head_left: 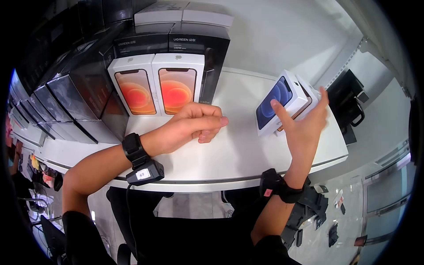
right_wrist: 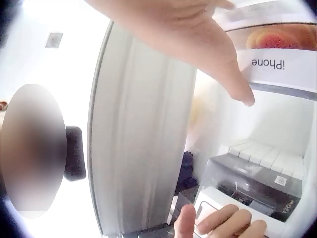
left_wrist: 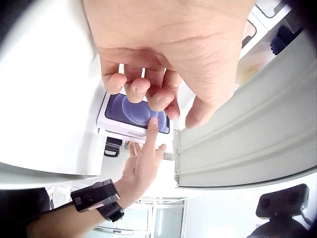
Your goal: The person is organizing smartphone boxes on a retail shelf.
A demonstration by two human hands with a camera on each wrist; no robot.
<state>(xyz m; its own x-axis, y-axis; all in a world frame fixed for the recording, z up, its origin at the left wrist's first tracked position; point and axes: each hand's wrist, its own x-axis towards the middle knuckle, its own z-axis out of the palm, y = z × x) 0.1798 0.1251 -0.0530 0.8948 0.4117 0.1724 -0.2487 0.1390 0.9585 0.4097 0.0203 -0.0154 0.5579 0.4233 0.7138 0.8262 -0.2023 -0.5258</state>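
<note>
Near the right end of the white table, the right hand [head_left: 304, 126] grips two white phone boxes side by side, its thumb across the front of the box with the blue picture [head_left: 274, 100]. The other box [head_left: 311, 99] is partly hidden behind it. Both lean to one side. In the right wrist view a box with an orange picture [right_wrist: 270, 64] lies by that hand's thumb. The left hand [head_left: 190, 126] hangs loosely curled and holds nothing, in front of two upright phone boxes with orange pictures [head_left: 136, 95]. The left wrist view shows its fingers [left_wrist: 137, 90] bent.
Large black boxes [head_left: 194, 37] stand behind the upright phone boxes, with white boxes [head_left: 207, 14] on top. More dark boxes [head_left: 81, 95] are stacked at the left. The white table [head_left: 232, 154] has its front edge near the person. A dark device [head_left: 351, 108] is beyond its right end.
</note>
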